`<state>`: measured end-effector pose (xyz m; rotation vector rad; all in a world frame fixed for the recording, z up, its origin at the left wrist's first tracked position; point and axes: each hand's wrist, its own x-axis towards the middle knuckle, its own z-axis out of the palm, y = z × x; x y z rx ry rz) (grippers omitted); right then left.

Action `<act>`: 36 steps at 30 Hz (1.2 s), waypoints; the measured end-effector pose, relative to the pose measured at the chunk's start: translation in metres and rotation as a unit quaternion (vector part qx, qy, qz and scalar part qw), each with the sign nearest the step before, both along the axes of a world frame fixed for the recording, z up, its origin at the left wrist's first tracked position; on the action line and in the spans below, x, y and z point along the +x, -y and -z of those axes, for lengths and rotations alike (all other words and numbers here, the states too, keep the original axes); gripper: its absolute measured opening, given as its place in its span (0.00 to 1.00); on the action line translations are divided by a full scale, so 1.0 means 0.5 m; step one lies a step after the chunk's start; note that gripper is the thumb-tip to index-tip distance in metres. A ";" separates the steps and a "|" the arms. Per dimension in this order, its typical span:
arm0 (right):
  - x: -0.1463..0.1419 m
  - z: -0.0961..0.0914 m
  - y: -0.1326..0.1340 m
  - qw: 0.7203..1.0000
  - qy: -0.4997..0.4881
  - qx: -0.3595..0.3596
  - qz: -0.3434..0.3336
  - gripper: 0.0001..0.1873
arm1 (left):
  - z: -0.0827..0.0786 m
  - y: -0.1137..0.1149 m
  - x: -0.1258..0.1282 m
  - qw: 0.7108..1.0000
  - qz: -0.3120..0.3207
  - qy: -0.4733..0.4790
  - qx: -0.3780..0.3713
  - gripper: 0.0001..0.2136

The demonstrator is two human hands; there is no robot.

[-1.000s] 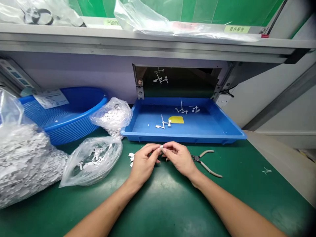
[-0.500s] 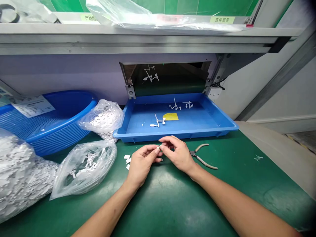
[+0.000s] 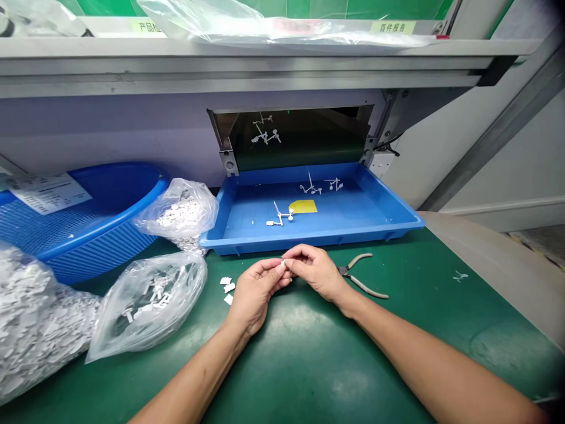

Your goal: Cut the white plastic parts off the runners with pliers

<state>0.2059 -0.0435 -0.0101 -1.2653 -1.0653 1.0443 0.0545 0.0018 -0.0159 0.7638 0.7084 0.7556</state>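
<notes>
My left hand (image 3: 255, 290) and my right hand (image 3: 315, 272) meet in front of the blue tray (image 3: 309, 240), fingertips pinched together. Between them shows a tiny white plastic part (image 3: 283, 262), mostly covered by the fingers. Just right of my right hand lie cutting pliers (image 3: 361, 282) with spread pale handles. Several small flat white pieces (image 3: 228, 288) rest on the green table left of my left hand. In the tray are branched white plastic sprues (image 3: 281, 217) and a yellow label (image 3: 303, 206).
At left stand an open clear bag of white parts (image 3: 150, 297), a fuller bag (image 3: 179, 215), a large bag (image 3: 35, 330) and a blue basket (image 3: 110, 224). Behind the tray, a conveyor belt (image 3: 304, 141) carries another sprue. White scraps (image 3: 460, 275) lie at right. A metal shelf (image 3: 265, 68) spans above.
My right fingers have closed in nearer to the left fingertips around the small white part. The whole view has shifted slightly; the tray, pliers and bags stay in place.
</notes>
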 end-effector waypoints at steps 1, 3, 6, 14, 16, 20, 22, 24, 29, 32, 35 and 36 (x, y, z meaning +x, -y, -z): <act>0.000 0.000 0.000 1.000 0.002 0.001 -0.001 0.09 | 0.001 -0.001 0.000 1.000 -0.001 0.002 -0.001 0.17; -0.001 0.000 0.000 1.000 0.004 0.004 0.002 0.08 | 0.002 -0.002 0.000 1.000 0.000 0.007 -0.005 0.17; -0.001 0.001 -0.001 1.000 0.011 0.009 0.002 0.08 | 0.002 -0.003 0.001 1.000 -0.001 0.009 -0.006 0.16; 0.007 0.000 -0.003 0.984 0.169 0.036 0.030 0.08 | 0.005 -0.005 0.003 1.000 0.001 0.005 -0.018 0.15; 0.009 -0.004 -0.001 0.971 0.229 0.057 0.039 0.07 | 0.003 -0.004 0.002 1.000 0.008 0.005 -0.022 0.15; 0.014 -0.012 0.001 0.947 0.310 0.079 0.036 0.08 | 0.002 -0.003 0.003 1.000 0.015 -0.003 -0.021 0.15; 0.015 -0.012 0.001 0.945 0.317 0.080 0.031 0.07 | 0.002 -0.003 0.004 1.000 0.019 -0.009 -0.013 0.15; 0.015 -0.012 0.000 0.942 0.323 0.079 0.033 0.07 | 0.004 -0.003 0.005 1.000 0.022 -0.016 -0.005 0.15; 0.016 -0.009 -0.002 0.948 0.310 0.062 0.026 0.07 | 0.004 -0.002 0.004 0.999 0.023 -0.023 0.002 0.15; 0.019 -0.009 -0.003 0.951 0.305 0.055 0.022 0.07 | 0.005 -0.003 0.003 0.999 0.024 -0.023 0.003 0.15; 0.020 -0.008 -0.004 0.959 0.281 0.045 0.018 0.08 | 0.008 -0.005 0.002 1.000 0.022 -0.022 0.005 0.15; 0.021 -0.008 -0.004 0.962 0.269 0.045 0.019 0.09 | 0.008 -0.006 0.002 0.999 0.025 -0.023 0.004 0.15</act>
